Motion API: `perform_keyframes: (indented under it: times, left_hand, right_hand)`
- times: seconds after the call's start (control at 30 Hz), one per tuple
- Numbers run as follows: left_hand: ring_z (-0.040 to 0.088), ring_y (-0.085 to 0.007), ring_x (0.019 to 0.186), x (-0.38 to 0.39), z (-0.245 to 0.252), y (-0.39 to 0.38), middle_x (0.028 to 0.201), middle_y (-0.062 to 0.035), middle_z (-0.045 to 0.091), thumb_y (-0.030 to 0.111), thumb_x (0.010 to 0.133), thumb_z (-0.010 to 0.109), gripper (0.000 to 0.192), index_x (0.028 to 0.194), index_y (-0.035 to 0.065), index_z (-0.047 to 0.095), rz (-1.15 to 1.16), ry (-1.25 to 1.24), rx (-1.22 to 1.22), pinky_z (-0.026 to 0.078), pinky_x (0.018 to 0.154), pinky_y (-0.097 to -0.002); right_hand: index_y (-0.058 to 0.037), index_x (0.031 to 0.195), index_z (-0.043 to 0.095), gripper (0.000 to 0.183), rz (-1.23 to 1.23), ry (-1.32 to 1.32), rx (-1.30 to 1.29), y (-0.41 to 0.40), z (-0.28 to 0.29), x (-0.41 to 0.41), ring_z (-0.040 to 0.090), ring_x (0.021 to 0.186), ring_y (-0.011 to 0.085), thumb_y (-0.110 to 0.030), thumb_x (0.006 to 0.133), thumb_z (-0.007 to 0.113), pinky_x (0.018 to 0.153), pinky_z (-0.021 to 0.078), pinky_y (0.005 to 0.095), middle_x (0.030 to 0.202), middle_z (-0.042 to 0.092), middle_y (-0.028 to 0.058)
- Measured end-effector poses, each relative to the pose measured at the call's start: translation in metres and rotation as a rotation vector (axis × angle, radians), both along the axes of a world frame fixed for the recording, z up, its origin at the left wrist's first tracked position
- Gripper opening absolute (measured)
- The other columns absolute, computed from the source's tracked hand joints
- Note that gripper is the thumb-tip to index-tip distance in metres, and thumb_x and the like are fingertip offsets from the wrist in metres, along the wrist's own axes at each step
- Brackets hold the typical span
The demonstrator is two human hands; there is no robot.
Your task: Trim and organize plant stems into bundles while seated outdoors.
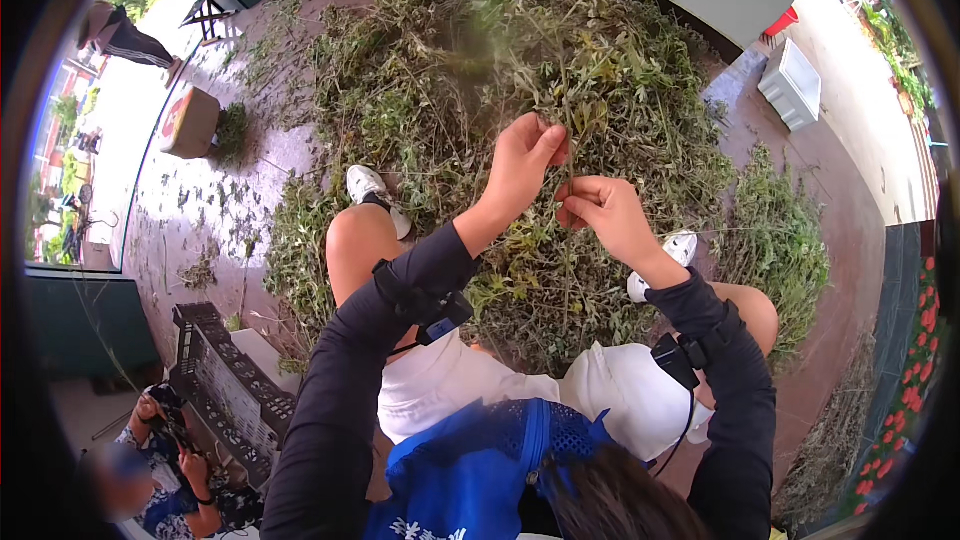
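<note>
A long, thin plant stem runs almost straight up and down in front of me, with leaves toward its far end. My left hand pinches it between thumb and fingers. Just below and to the right, my right hand grips the same stem lower down. Under both hands spreads a large heap of cut leafy plants, partly green and partly wilted brown. Blurred foliage hides some of the heap beyond my left hand. My white shoes rest among the plants.
A smaller green pile lies at the right, beyond it a white plastic tub. On the left are a boxy stool, a black plastic crate and a seated person holding something dark. Another person stands outside the doorway.
</note>
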State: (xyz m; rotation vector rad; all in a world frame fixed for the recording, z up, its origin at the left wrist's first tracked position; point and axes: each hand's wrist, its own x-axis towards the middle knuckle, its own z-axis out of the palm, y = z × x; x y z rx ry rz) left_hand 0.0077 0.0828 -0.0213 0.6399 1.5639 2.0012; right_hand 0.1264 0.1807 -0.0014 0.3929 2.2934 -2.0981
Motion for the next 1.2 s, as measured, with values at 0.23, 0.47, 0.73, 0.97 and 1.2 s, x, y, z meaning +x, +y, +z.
perform_keyframes:
  times: [0.23,0.47,0.73,0.97,1.2]
  left_hand:
    - [0.047,-0.0080,0.063,-0.007,0.002,-0.022,0.074,-0.0016,0.051,0.015,0.091,0.040,0.015,0.096,0.0009,0.045,0.000,-0.152,0.068,0.042,0.061,-0.0222]
    - [0.042,-0.0096,0.052,0.007,-0.010,-0.007,0.063,-0.0014,0.046,0.014,0.083,0.042,0.013,0.084,0.0012,0.046,-0.131,-0.263,0.186,0.036,0.046,-0.0238]
    - [0.055,-0.0251,0.055,-0.004,-0.007,-0.024,0.062,-0.0144,0.057,0.017,0.076,0.047,0.022,0.078,-0.0023,0.057,0.045,0.259,-0.214,0.044,0.053,-0.0367]
    - [0.057,-0.0302,0.060,-0.020,-0.011,-0.038,0.060,-0.0131,0.057,0.022,0.066,0.054,0.020,0.063,0.0043,0.060,-0.011,0.614,-0.609,0.045,0.053,-0.0382]
    - [0.059,-0.0252,0.060,-0.026,-0.004,-0.048,0.059,-0.0073,0.059,0.027,0.064,0.066,0.021,0.061,0.0067,0.062,-0.154,0.820,-0.833,0.045,0.051,-0.0364]
  right_hand:
    - [0.0066,0.082,0.055,0.009,-0.014,0.024,-0.059,-0.024,-0.006,-0.019,0.049,0.056,0.0090,0.001,0.080,0.048,0.052,0.0398,0.0223,0.064,0.056,0.0056]
    - [0.0033,0.096,0.054,0.021,0.073,0.098,0.197,-0.011,-0.012,-0.011,0.052,0.060,0.0078,-0.014,0.087,0.049,0.055,0.0402,0.0189,0.069,0.058,0.0036]
    - [0.0009,0.088,0.054,0.016,0.026,0.063,0.145,-0.016,0.001,-0.027,0.051,0.063,0.0064,-0.013,0.087,0.047,0.057,0.0394,0.0178,0.072,0.056,0.0028]
    - [-0.0022,0.094,0.053,0.014,-0.048,0.026,0.133,-0.003,0.002,-0.027,0.052,0.066,0.0057,-0.014,0.088,0.048,0.055,0.0397,0.0140,0.076,0.056,0.0019]
    - [-0.0010,0.093,0.052,0.014,-0.065,-0.019,0.109,-0.003,-0.003,-0.020,0.053,0.064,0.0069,-0.013,0.087,0.048,0.054,0.0388,0.0154,0.073,0.056,0.0027]
